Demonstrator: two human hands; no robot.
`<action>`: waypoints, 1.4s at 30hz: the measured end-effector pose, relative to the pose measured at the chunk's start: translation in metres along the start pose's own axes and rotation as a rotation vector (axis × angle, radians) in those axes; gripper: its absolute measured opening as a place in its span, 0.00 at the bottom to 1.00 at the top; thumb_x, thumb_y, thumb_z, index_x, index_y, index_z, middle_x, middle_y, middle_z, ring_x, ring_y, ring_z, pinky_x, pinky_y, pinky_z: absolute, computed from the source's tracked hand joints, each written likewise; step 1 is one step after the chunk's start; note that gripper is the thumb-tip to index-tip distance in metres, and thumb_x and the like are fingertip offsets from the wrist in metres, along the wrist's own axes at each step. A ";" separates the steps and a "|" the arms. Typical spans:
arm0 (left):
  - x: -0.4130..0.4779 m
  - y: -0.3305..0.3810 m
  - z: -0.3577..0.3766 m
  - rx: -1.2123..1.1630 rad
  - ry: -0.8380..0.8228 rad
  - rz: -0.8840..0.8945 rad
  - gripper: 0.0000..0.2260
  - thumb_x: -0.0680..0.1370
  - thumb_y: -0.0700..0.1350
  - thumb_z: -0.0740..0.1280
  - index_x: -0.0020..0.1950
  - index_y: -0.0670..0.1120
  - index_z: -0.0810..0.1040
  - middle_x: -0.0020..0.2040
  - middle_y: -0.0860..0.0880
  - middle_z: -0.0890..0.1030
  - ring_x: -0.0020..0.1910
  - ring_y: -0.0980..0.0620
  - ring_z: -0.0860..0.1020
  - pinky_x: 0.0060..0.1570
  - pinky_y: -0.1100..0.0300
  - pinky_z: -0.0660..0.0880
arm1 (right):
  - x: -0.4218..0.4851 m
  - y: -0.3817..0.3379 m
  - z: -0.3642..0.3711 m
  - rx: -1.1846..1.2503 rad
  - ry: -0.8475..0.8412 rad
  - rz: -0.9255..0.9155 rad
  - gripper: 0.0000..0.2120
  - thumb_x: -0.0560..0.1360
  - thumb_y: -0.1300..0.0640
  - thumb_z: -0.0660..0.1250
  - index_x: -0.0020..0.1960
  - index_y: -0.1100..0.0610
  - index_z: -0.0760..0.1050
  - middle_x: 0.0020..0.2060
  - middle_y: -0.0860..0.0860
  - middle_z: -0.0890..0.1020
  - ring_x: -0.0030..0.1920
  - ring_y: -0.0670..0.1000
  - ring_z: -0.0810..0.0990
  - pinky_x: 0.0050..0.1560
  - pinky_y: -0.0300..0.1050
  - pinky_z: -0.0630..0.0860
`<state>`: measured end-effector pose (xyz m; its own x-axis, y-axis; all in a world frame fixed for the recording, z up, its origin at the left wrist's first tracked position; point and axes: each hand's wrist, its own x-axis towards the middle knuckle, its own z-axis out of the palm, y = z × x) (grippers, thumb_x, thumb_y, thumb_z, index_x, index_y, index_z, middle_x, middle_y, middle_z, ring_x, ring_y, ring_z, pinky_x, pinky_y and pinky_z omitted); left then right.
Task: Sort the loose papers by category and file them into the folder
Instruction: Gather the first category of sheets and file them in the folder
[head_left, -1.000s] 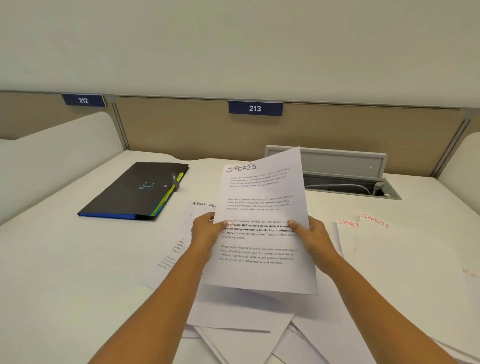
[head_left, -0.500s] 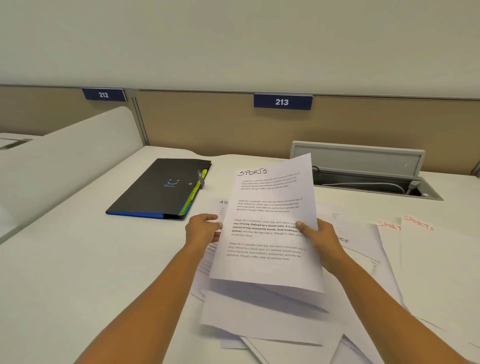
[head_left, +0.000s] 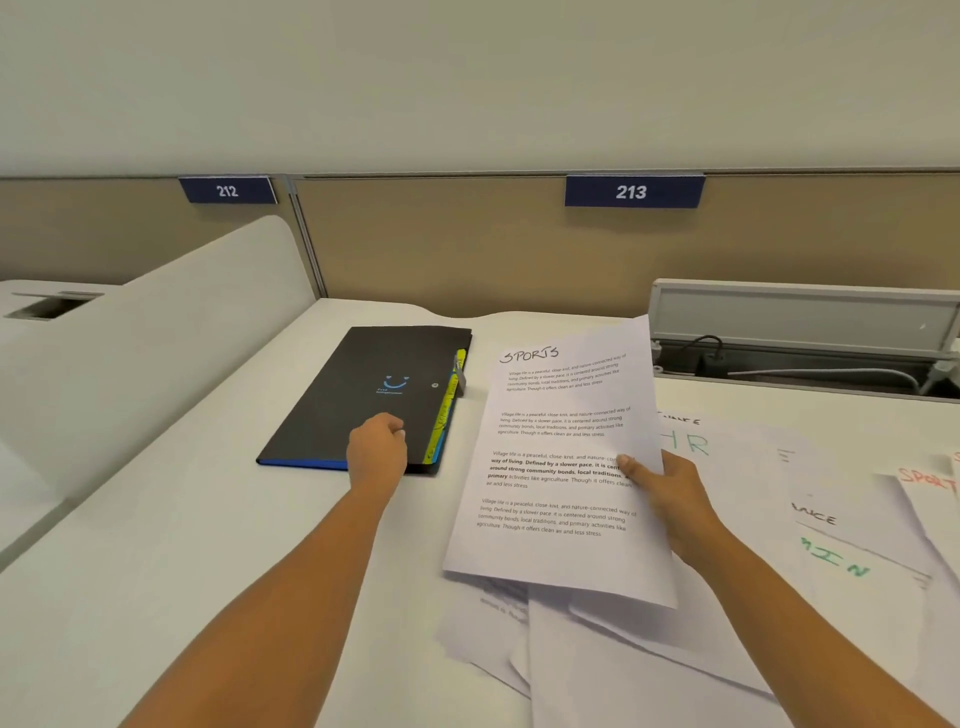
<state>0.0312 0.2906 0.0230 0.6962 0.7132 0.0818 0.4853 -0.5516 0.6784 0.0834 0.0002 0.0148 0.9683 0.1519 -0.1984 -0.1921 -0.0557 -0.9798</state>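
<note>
White paper stands tilted up off the desk (head_left: 208, 545) in your right hand (head_left: 670, 493): it is the printed sheet (head_left: 561, 467) headed SPORTS in handwriting. Your thumb lies on its face at the right edge and your fingers are behind it, so the hand is pinching that sheet. The lower edge of the sheet hangs over the loose papers (head_left: 852, 488), which are spread across the right side of the desk and overlap one another. Some carry handwritten headings: HR and part of a word ending in MIN in green, a word ending in ANCE in black, and SPORT in red at the far right.

Your left hand (head_left: 378, 451) is out over the near edge of the black folder (head_left: 363, 384), with its knuckles towards you and its fingers curled under. From behind you cannot tell whether those fingers grip the cover or only rest on it. The folder lies flat and closed on the desk, just left of the held sheet. It has a blue smile mark on the cover and yellow, green and blue tabs (head_left: 447, 415) along its right edge.

Behind the papers a cable tray (head_left: 800, 364) sits with its grey lid raised. Number plates 212 (head_left: 227, 190) and 213 (head_left: 634, 192) hang on the tan partition.
</note>
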 end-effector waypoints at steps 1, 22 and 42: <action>0.005 -0.003 0.002 0.030 -0.021 0.014 0.13 0.79 0.40 0.60 0.62 0.40 0.75 0.59 0.41 0.78 0.58 0.44 0.76 0.56 0.56 0.72 | 0.002 0.000 0.002 -0.006 0.004 -0.004 0.10 0.76 0.59 0.66 0.57 0.60 0.76 0.48 0.57 0.83 0.47 0.61 0.82 0.52 0.57 0.78; 0.001 -0.040 0.024 0.484 -0.183 0.198 0.21 0.79 0.58 0.56 0.59 0.43 0.74 0.55 0.46 0.77 0.56 0.49 0.74 0.51 0.56 0.74 | 0.023 -0.006 0.011 -0.027 0.009 0.010 0.11 0.76 0.58 0.66 0.58 0.59 0.76 0.49 0.57 0.82 0.48 0.60 0.81 0.52 0.56 0.78; -0.021 0.001 0.029 0.207 -0.297 0.298 0.22 0.80 0.54 0.56 0.70 0.44 0.64 0.69 0.45 0.69 0.71 0.45 0.64 0.66 0.47 0.63 | 0.033 -0.012 -0.004 0.042 0.006 0.064 0.09 0.75 0.60 0.66 0.55 0.59 0.75 0.42 0.53 0.82 0.41 0.56 0.80 0.44 0.49 0.78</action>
<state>0.0330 0.2624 0.0010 0.9280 0.3722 0.0179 0.3153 -0.8099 0.4947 0.1179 0.0022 0.0203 0.9547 0.1438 -0.2607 -0.2600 -0.0235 -0.9653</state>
